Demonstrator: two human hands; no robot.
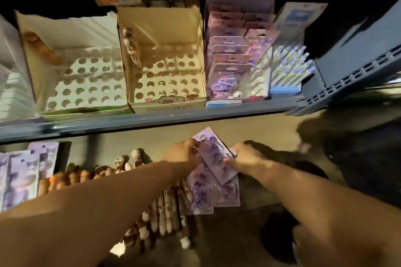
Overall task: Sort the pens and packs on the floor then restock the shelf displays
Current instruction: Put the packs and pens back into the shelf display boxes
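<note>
Risk: purple pack [214, 156] is held by its edges only, so it may slip and knock the loose pack stack [206, 195] below askew, onto the pens [160, 214] at the stack's 9 o'clock on the floor [260, 132]. Left hand [184, 154] grip: narrow, fingers curled on the pack's left edge. Right hand [245, 160] grip: narrow, pinching the right edge of the same pack. Pack is low by the floor, 5 o'clock from the nearly bare holed display box [167, 76] on the shelf [152, 121]. Lifted or resting on the stack, cannot tell.
</note>
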